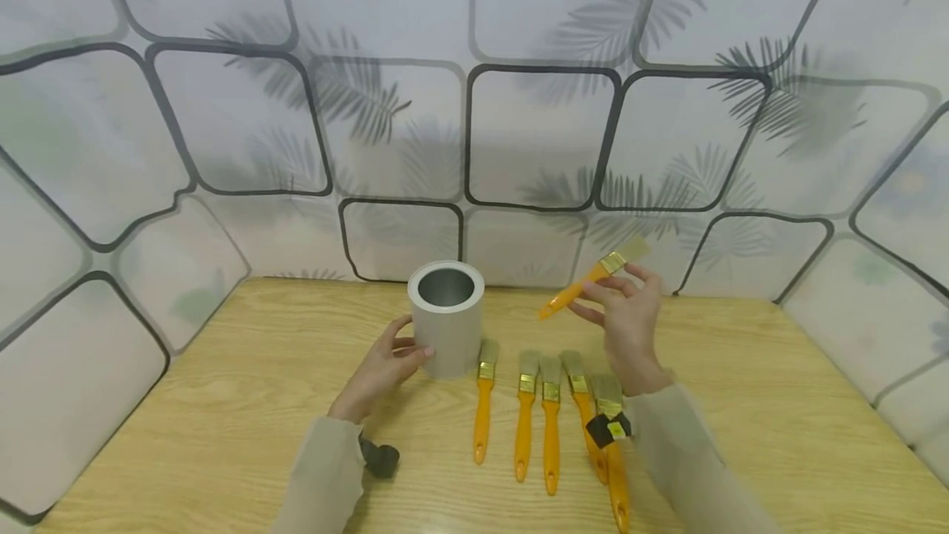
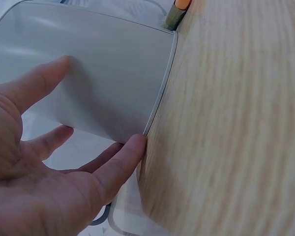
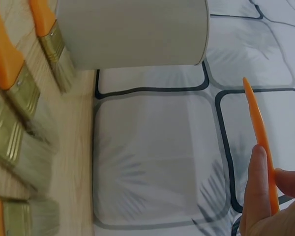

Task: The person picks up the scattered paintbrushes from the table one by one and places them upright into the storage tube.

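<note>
Left hand [image 1: 385, 363]: cupped grey cylindrical container [image 1: 448, 340], upright on wooden table [image 1: 237, 402].
Right hand [image 1: 630, 326]: pinched orange-handled paintbrush [image 1: 599, 271], bristles up, right of container.
Technique: called for steadied container, light pinch.

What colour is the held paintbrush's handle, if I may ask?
The handle is orange, clearest in the head view.

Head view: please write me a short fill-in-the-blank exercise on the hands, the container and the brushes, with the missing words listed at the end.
1. The grey container stands with its open end facing ____.
2. The hand touching that container is the person's ____ one.
3. The right hand holds a paintbrush whose handle is coloured ____.
4. The number of other paintbrushes lying on the table is ____.

Missing words: up; left; orange; five.
</note>
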